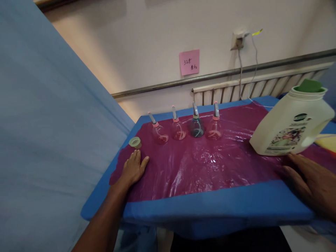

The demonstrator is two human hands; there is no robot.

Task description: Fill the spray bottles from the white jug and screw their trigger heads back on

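My left hand lies flat on a shiny purple plastic sheet, fingers together and thumb apart. Just beyond its fingertips is a small pale green cap. My right hand is at the right edge of the table, fingers stretched out and holding nothing, their tips near the base of a large cream detergent jug. That jug stands with its mouth uncapped and something green inside the opening. In a row toward the wall stand several small clear spray bottles, pink ones and a dark teal one.
The sheet covers a blue table. A blue curtain hangs at the left. Behind are a radiator, a pipe, a pink note and a socket with cables. Something yellow lies behind the jug.
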